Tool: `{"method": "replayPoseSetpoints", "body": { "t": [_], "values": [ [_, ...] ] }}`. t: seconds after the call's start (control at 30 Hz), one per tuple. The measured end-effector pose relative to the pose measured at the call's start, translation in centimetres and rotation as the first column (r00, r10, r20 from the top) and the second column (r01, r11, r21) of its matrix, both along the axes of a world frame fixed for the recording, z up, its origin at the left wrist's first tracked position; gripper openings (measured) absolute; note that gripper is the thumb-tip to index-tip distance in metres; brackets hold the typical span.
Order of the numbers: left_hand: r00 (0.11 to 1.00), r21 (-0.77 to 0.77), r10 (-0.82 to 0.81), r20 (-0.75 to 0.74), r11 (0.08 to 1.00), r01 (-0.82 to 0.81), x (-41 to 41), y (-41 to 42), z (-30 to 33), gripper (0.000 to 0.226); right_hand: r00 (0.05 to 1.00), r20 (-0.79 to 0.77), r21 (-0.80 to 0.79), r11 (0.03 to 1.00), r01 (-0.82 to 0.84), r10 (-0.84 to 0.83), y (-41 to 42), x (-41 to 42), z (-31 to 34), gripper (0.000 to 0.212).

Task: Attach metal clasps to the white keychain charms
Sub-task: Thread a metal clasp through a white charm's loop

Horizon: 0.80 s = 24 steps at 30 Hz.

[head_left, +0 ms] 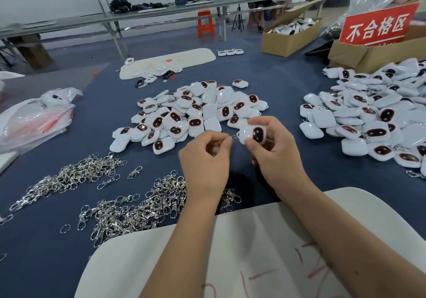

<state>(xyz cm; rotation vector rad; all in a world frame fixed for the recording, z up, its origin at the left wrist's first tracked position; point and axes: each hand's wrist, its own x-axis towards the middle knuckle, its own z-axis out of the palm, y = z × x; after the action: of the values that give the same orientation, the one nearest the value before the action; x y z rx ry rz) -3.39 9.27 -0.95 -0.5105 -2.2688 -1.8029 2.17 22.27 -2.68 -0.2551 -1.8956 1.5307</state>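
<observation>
My right hand [274,152] grips a white charm [252,134] with a dark, red-rimmed face, held above the blue table. My left hand [206,159] pinches a metal clasp [224,139] by its ring, its tip touching the charm's left edge. A heap of loose white charms [196,113] lies just beyond both hands. A second heap of charms [373,115], with clasps visible among them, spreads at the right. Loose metal clasps [138,208] lie in piles at the near left.
A white board [230,251] with red marks lies under my forearms. A plastic bag [34,118] sits at the left. Cardboard boxes [288,37] and a red sign [378,24] stand at the back right, and another white board [168,62] lies farther back.
</observation>
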Motion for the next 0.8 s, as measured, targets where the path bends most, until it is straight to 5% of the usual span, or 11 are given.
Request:
{"method": "replayPoseSetpoints", "body": {
  "t": [0.23,0.57,0.8],
  "values": [
    [0.936,0.311,-0.134,0.327,0.95,0.027,0.24,0.63,0.14,0.01,0.997,-0.044,-0.245,0.967,-0.069,0.06,0.12,-0.01,0.2,0.023],
    [0.894,0.357,-0.254,0.369,0.927,0.117,0.73,0.86,0.1,0.01,0.998,-0.039,-0.378,0.925,0.035,-0.053,0.28,-0.15,0.33,0.008],
    [0.925,0.276,-0.268,0.269,0.942,0.192,0.97,0.91,-0.09,0.025,0.998,-0.051,-0.4,0.917,0.006,-0.028,0.34,0.07,0.52,0.009]
  ]
}}
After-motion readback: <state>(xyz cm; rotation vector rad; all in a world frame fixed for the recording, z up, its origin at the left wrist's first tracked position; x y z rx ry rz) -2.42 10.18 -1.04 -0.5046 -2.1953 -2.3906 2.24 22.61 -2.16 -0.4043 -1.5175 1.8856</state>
